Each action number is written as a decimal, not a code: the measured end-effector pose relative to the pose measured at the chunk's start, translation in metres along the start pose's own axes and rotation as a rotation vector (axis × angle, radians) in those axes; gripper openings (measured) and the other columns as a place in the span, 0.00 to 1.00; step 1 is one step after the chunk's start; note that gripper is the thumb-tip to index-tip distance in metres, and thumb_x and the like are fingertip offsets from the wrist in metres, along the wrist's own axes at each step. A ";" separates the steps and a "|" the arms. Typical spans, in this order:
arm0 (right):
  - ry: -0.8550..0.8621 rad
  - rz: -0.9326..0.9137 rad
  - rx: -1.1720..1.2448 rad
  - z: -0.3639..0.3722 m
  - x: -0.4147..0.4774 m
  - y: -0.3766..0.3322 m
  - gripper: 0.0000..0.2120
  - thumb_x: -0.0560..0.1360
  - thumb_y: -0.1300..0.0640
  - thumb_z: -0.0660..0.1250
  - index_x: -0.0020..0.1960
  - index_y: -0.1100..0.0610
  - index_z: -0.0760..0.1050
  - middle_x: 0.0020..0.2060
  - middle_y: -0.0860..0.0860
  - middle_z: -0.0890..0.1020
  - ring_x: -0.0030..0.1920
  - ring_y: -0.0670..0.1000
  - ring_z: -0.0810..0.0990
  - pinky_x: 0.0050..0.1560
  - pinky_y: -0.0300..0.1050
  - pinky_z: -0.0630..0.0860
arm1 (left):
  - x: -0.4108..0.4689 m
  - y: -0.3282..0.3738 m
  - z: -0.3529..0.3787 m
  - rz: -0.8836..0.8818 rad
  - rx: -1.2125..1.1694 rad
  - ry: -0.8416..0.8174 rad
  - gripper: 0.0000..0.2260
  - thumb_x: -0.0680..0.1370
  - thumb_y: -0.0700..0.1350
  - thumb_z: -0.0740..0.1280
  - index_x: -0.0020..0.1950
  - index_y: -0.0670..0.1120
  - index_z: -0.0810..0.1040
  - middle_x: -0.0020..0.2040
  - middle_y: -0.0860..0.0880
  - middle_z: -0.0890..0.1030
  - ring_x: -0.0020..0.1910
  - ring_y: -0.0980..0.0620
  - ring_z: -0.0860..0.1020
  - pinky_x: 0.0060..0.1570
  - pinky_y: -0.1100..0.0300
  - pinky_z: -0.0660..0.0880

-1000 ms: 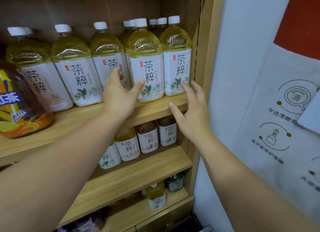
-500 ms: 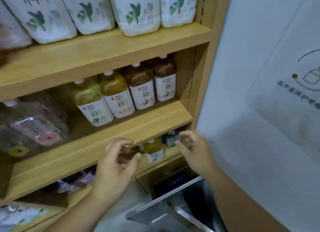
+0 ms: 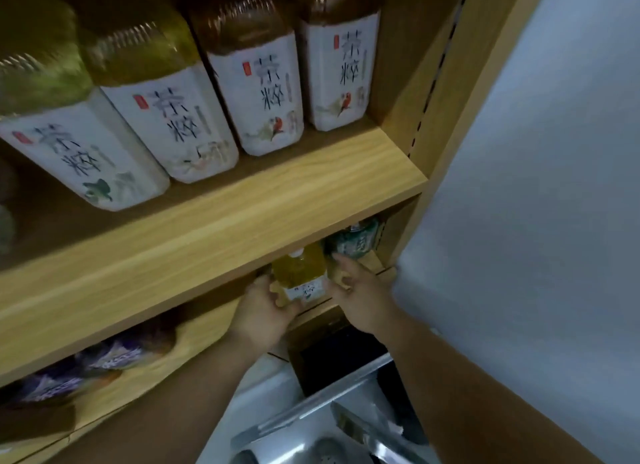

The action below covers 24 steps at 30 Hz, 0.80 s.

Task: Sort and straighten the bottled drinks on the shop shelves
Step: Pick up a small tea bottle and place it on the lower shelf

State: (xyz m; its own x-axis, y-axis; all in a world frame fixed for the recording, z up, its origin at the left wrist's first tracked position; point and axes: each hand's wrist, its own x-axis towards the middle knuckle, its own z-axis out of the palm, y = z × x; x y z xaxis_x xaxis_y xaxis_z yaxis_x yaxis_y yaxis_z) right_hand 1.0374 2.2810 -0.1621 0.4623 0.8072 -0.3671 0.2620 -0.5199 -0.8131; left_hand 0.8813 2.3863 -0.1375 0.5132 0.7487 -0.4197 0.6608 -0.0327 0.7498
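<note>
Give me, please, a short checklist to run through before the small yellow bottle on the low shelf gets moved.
1. Left hand grip on small yellow bottle: ok, fingers curl round its lower part.
2. Bottle upright: ok.
3. Label facing out: ok.
4. Right hand touching the bottle: cannot tell; fingers straight beside it.
5. Gap to green bottle behind: cannot tell, blurred.
6. Headroom under shelf board above: cannot tell.
</note>
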 end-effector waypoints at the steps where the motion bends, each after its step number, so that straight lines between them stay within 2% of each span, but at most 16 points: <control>1: -0.006 -0.003 0.027 0.004 0.009 0.002 0.29 0.83 0.46 0.65 0.81 0.46 0.60 0.72 0.46 0.72 0.72 0.52 0.72 0.72 0.52 0.71 | 0.009 -0.002 0.001 -0.013 0.006 0.008 0.19 0.76 0.46 0.76 0.64 0.52 0.75 0.58 0.52 0.79 0.54 0.53 0.77 0.50 0.62 0.71; 3: -0.038 -0.010 0.044 0.012 0.025 0.007 0.32 0.82 0.41 0.63 0.82 0.45 0.57 0.76 0.47 0.70 0.75 0.51 0.70 0.73 0.54 0.70 | 0.021 -0.006 0.000 -0.039 0.036 0.021 0.14 0.76 0.48 0.75 0.60 0.53 0.78 0.55 0.52 0.80 0.53 0.53 0.77 0.51 0.62 0.70; 5: -0.076 -0.004 0.068 0.019 0.038 0.014 0.34 0.79 0.35 0.63 0.81 0.43 0.58 0.76 0.47 0.72 0.74 0.51 0.72 0.72 0.57 0.72 | 0.027 -0.010 -0.001 -0.056 -0.003 0.035 0.11 0.76 0.48 0.75 0.53 0.57 0.77 0.54 0.51 0.81 0.53 0.52 0.78 0.53 0.61 0.72; 7: -0.086 -0.005 0.126 0.025 0.045 0.025 0.38 0.73 0.28 0.63 0.79 0.39 0.60 0.75 0.46 0.74 0.73 0.51 0.74 0.71 0.60 0.73 | 0.028 -0.015 0.000 -0.031 -0.072 0.040 0.13 0.76 0.46 0.76 0.47 0.60 0.74 0.53 0.52 0.82 0.55 0.52 0.79 0.56 0.59 0.73; 9: -0.072 -0.023 0.174 0.030 0.049 0.035 0.40 0.71 0.26 0.64 0.79 0.39 0.60 0.74 0.45 0.74 0.73 0.49 0.74 0.72 0.60 0.72 | 0.028 -0.018 0.004 -0.018 -0.170 0.053 0.14 0.75 0.42 0.76 0.47 0.59 0.76 0.50 0.56 0.83 0.55 0.53 0.81 0.58 0.58 0.74; 12: -0.054 -0.026 0.203 0.030 0.043 0.030 0.40 0.71 0.30 0.65 0.79 0.41 0.61 0.71 0.46 0.78 0.71 0.47 0.76 0.72 0.59 0.73 | 0.027 -0.017 0.008 -0.020 -0.221 0.069 0.14 0.75 0.40 0.76 0.46 0.57 0.77 0.45 0.60 0.81 0.51 0.57 0.81 0.56 0.59 0.73; 15: -0.028 -0.024 0.218 0.025 0.026 0.016 0.34 0.76 0.38 0.67 0.79 0.41 0.62 0.69 0.44 0.79 0.69 0.45 0.77 0.72 0.57 0.73 | 0.026 -0.020 0.008 0.019 -0.251 0.072 0.16 0.72 0.38 0.78 0.51 0.56 0.79 0.51 0.56 0.84 0.53 0.59 0.82 0.58 0.58 0.77; 20: 0.005 -0.053 0.278 0.018 -0.014 0.012 0.28 0.82 0.54 0.68 0.78 0.40 0.65 0.65 0.43 0.82 0.65 0.42 0.80 0.68 0.47 0.76 | 0.000 -0.017 0.005 0.035 -0.264 0.027 0.29 0.70 0.37 0.80 0.67 0.50 0.73 0.60 0.56 0.79 0.54 0.62 0.80 0.49 0.65 0.79; 22: 0.010 -0.062 0.306 0.012 -0.036 0.006 0.26 0.81 0.58 0.68 0.74 0.37 0.68 0.63 0.44 0.83 0.63 0.40 0.81 0.64 0.39 0.77 | -0.017 -0.013 0.004 0.048 -0.267 0.019 0.31 0.69 0.36 0.81 0.66 0.51 0.72 0.60 0.55 0.79 0.54 0.60 0.80 0.48 0.64 0.81; 24: 0.012 -0.052 0.298 0.002 -0.058 -0.004 0.26 0.81 0.59 0.68 0.69 0.31 0.70 0.61 0.44 0.84 0.63 0.40 0.81 0.62 0.36 0.76 | -0.036 -0.006 0.002 0.055 -0.261 0.016 0.29 0.68 0.35 0.81 0.62 0.53 0.73 0.60 0.53 0.80 0.53 0.56 0.82 0.52 0.60 0.82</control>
State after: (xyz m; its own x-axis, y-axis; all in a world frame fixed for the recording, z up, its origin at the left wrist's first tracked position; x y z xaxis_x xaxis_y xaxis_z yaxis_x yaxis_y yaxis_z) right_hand 1.0079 2.2366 -0.1381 0.4653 0.8261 -0.3178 0.0257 -0.3715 -0.9281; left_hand 0.8596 2.3578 -0.1282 0.5341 0.7611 -0.3681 0.4673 0.0971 0.8788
